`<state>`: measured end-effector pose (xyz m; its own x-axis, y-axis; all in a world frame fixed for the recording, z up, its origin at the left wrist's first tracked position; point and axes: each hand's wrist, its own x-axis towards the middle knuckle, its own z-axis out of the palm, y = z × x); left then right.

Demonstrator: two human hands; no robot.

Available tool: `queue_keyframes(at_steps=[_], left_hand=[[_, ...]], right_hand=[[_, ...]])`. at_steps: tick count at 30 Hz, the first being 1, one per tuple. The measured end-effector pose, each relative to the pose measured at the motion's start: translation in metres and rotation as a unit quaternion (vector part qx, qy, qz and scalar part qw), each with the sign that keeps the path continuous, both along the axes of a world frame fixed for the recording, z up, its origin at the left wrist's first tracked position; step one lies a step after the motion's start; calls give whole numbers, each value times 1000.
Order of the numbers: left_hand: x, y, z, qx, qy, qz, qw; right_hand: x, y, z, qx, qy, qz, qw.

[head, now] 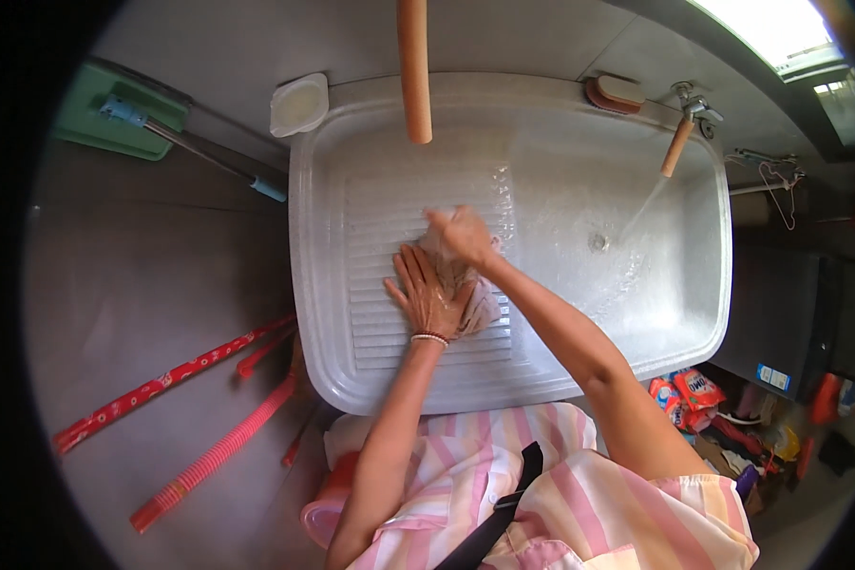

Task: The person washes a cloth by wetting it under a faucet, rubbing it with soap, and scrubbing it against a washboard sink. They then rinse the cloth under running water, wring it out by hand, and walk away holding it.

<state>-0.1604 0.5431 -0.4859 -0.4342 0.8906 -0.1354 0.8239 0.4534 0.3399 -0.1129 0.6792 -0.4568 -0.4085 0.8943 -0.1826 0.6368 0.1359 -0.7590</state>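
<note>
A wet, greyish-pink cloth [482,308] lies bunched on the ribbed washboard [374,313] moulded into the left part of a grey stone-look sink [301,235]. My left hand [427,296] presses flat on the cloth's left side, its fingers spread on the ribs and wet; its wrist wears a red and a white bracelet. Just above it, my right hand [463,231] is closed on the cloth's upper part, slightly blurred. Water runs from the tap [692,107] through an orange-brown tube [677,148] towards the drain [598,242] in the right part of the sink.
A second tube [415,71] hangs over the sink's back edge. On the rim sit a white plastic tub [299,105] and a scrubbing brush [615,94]. Red-wrapped poles [178,374] and a mop handle [199,146] are at left. Detergent packets [698,388] lie below right, by a dark cabinet [769,313].
</note>
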Motion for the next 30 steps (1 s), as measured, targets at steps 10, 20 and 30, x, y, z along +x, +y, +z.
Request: queue_keyframes(at_steps=[10,20,30], left_hand=[[-69,49,5,236,-93,-69,965],[-18,-7,5,15,-50,45,998],[14,5,33,-158,-63,12,985]], right_hand=[[61,-71,131,106,229,120,960],[55,15,5,47,-53,-20,997],[-25,-48,-19,200,99,175,959]])
